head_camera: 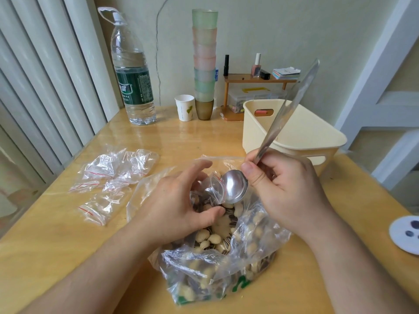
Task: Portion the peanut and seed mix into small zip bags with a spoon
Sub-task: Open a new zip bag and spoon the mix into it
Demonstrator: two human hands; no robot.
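Note:
A large clear plastic bag (256,252) of peanuts and striped seeds (210,240) lies open at the table's near middle. My left hand (179,200) reaches into its mouth and holds a small zip bag (215,186) open between thumb and fingers. My right hand (285,189) pinches the handle of a metal spoon (234,189). The spoon's bowl is tipped against the small bag's opening, its back facing me, and its long handle points up and to the right. Several empty small zip bags (113,177) with red seal lines lie in a loose pile to the left.
A cream plastic basket (294,132) stands behind my right hand. At the back are a big water bottle (133,87), a paper cup (184,107), a tall stack of coloured cups (204,64) and a small wooden shelf (256,80). A white round item (405,234) sits at the right edge.

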